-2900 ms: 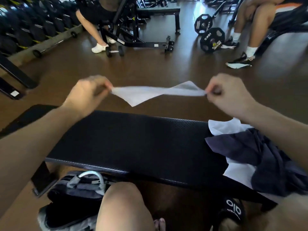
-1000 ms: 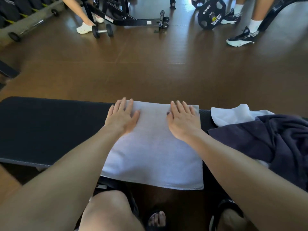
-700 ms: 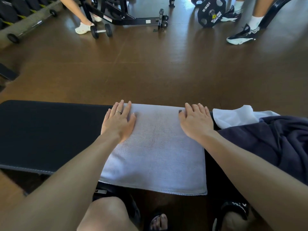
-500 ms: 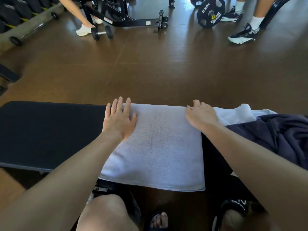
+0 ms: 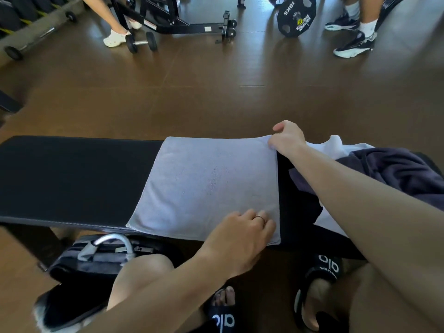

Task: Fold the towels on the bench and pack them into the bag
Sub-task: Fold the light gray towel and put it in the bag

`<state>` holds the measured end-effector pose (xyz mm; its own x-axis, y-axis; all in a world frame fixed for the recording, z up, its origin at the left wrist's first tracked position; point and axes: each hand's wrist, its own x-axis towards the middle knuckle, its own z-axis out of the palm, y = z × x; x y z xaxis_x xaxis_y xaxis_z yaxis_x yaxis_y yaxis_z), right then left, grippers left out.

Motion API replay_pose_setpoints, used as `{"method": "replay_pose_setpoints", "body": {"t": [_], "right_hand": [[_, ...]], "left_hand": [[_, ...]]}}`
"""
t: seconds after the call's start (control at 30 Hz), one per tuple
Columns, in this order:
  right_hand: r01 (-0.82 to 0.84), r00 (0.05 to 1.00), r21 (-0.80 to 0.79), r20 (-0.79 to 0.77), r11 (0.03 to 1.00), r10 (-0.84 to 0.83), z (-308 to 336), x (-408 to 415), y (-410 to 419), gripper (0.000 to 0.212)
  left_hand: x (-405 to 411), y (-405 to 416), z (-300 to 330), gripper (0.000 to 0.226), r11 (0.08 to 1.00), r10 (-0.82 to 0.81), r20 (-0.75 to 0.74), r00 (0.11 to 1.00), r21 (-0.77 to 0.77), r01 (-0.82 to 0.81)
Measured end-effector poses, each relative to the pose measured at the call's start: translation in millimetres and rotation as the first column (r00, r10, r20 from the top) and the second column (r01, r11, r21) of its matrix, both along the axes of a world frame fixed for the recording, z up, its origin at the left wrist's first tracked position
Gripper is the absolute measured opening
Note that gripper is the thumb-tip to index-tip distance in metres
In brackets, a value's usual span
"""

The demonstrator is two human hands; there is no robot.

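Meanwhile, black padded counter (image 5: 72, 179) carries flat pale-grey terry towel (image 5: 206, 186), spread across counter's width. Left hand (image 5: 242, 239) grips near right corner; right hand (image 5: 287, 139) pinches far right corner. Both hands at right edge: fold likely sweeps leftward. Dark bag (image 5: 96, 258) below counter, nearer left hand.

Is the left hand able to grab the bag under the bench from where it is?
Probably yes: the left hand sits at the bench's near edge, and the bag lies just below-left with nothing between.

bag (image 5: 101, 258) half under bench (image 5: 72, 179), knee-hidden
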<state>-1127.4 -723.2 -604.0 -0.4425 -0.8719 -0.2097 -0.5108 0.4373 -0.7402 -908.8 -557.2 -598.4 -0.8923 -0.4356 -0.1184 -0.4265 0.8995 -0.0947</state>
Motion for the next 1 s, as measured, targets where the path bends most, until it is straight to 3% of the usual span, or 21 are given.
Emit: {"method": "replay_pose_setpoints", "body": {"t": [0.1, 0.27, 0.37, 0.43, 0.5, 0.57, 0.7, 0.8, 0.9, 1.0], "right_hand": [[-0.04, 0.996, 0.03, -0.075, 0.999, 0.042, -0.7, -0.8, 2.9, 0.026], [-0.059, 0.989, -0.019, -0.134, 0.998, 0.056, -3.2, -1.1, 9.3, 0.02], [-0.052, 0.991, -0.095, -0.124, 0.994, 0.04, -0.7, -0.8, 6.5, 0.016], [-0.057, 0.993, -0.138, -0.109, 0.989, 0.042, 6.9, 1.1, 4.2, 0.018], [-0.03, 0.998, -0.195, -0.055, 0.98, 0.019, 17.9, 5.5, 1.5, 0.019], [0.043, 0.994, -0.254, 0.109, 0.966, -0.016, 30.0, 13.5, -4.4, 0.016], [0.063, 0.922, -0.279, 0.383, 0.958, 0.051, 57.6, 47.0, -25.0, 0.017], [0.003, 0.888, -0.248, 0.446, 0.969, 0.112, 76.4, 81.3, -46.3, 0.019], [-0.117, 0.89, -0.215, 0.411, 0.97, 0.198, 83.6, 118.8, -67.2, 0.014], [-0.23, 0.86, -0.19, 0.419, 0.955, 0.29, 80.3, 154.3, -80.7, 0.01]], "left_hand": [[-2.7, 8.6, 8.0, 0.043, 1.0, 0.016, 0.043, 0.999, -0.027, -0.015], [-8.5, 17.5, 18.5, 0.038, 0.996, 0.079, -0.027, 0.996, -0.047, -0.08], [-3.5, 18.4, 20.9, 0.016, 0.987, 0.163, -0.13, 0.978, 0.037, -0.159], [5.3, 17.5, 19.7, 0.015, 0.962, 0.272, -0.269, 0.924, 0.069, -0.263], [16.6, 17.6, 21.1, 0.018, 0.907, 0.416, -0.438, 0.797, 0.14, -0.396], [29.7, 17.8, 31.1, 0.025, 0.825, 0.565, -0.529, 0.633, 0.34, -0.452], [64.0, 17.4, 53.5, 0.038, 0.588, 0.806, -0.518, 0.288, 0.641, -0.494], [96.0, 16.3, 65.1, 0.032, 0.453, 0.873, -0.484, 0.066, 0.751, -0.481], [128.6, 12.5, 67.6, 0.022, 0.362, 0.889, -0.448, -0.092, 0.811, -0.459], [155.6, 4.0, 59.8, 0.019, 0.259, 0.912, -0.371, -0.174, 0.851, -0.457]]}}
